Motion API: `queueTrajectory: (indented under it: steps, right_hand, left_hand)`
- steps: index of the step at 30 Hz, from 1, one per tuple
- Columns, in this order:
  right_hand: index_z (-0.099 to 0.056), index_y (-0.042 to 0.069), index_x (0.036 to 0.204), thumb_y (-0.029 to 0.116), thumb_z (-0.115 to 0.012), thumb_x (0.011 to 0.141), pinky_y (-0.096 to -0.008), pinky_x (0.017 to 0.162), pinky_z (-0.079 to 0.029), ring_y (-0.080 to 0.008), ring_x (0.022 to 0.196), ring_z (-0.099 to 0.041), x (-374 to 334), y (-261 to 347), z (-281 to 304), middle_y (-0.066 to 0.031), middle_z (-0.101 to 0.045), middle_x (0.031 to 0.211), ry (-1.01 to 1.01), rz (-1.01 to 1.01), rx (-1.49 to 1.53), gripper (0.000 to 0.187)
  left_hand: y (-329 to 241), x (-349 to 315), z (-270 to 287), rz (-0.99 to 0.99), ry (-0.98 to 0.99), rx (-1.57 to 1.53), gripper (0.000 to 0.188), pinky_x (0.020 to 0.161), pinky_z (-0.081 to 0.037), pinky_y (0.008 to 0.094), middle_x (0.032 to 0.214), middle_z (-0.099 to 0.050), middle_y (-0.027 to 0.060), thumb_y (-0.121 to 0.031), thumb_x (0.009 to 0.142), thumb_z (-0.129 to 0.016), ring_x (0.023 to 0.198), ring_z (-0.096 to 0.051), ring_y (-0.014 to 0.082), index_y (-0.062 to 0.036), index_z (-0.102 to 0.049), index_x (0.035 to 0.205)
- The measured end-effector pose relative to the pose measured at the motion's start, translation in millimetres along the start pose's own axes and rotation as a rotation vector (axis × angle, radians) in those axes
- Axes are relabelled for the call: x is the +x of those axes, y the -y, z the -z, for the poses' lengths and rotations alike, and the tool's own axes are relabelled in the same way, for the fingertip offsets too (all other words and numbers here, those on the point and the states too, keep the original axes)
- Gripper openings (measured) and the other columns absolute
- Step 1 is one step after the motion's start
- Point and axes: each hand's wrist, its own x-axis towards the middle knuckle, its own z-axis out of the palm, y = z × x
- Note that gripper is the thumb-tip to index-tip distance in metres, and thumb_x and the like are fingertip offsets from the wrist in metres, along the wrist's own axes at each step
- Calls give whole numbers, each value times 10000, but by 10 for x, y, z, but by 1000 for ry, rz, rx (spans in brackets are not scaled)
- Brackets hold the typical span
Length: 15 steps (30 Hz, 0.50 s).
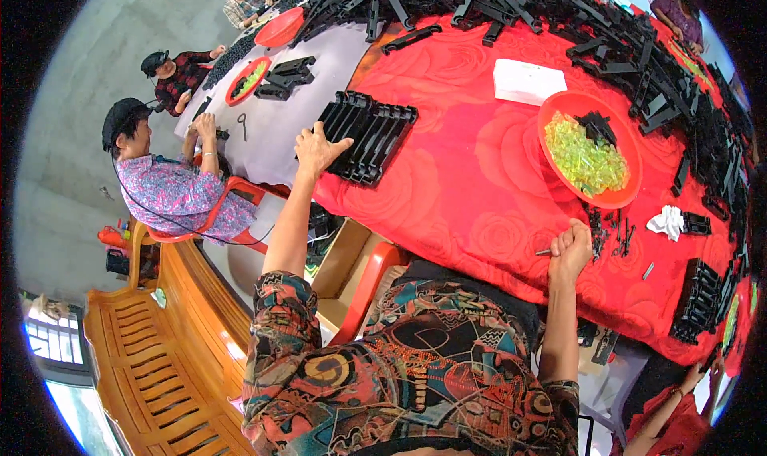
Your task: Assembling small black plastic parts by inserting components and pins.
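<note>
A row of long black plastic parts (375, 136) lies side by side on the red tablecloth, left of the middle. My left hand (319, 148) rests on its left edge, thumb stretched out and fingers spread. Near the table's front edge, my right hand (570, 250) is closed in a fist. From it a short, thin grey tool (544, 253) sticks out to the left; its kind is hidden by the fingers. Beyond this hand stands a red bowl (631, 186) with many small yellow-green clear pieces (587, 156) and a few black pieces (598, 127).
Heaped black plastic parts (631, 49) curve along the far and right side. Small black pieces (615, 232), a crumpled tissue (666, 223) and another black row (697, 300) lie at right. A white box (527, 81) stands behind the bowl. A co-worker (168, 184) sits at left.
</note>
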Motion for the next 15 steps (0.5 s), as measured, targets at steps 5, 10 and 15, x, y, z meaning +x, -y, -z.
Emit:
queueTrajectory:
  steps: [5,10,15]
  right_hand:
    - [-507,52,861,97,-414,888,-228,311,-223,-59,371,-231,26,-6,21,34,-278,489,31,-30,6,107]
    - [-505,61,859,98,-428,881,-221,314,-227,-56,370,-250,37,18,37,33,-305,497,37,-63,24,89]
    - [-498,64,861,87,-428,885,-212,330,-237,-48,385,-254,-50,23,2,40,-300,504,20,-51,33,78]
  left_hand:
    - [-47,-11,-3,33,25,5,853,842,-408,511,1092,-500,255,-582,605,-680,1010,-470,419,-13,-470,1206]
    - [2,-12,-43,0,27,-7,856,874,-393,501,1132,-486,244,-553,617,-691,1068,-446,409,-31,-452,1251]
    - [-132,-71,70,57,18,8,917,899,-371,504,1184,-455,238,-620,604,-677,1099,-429,396,-43,-433,1274]
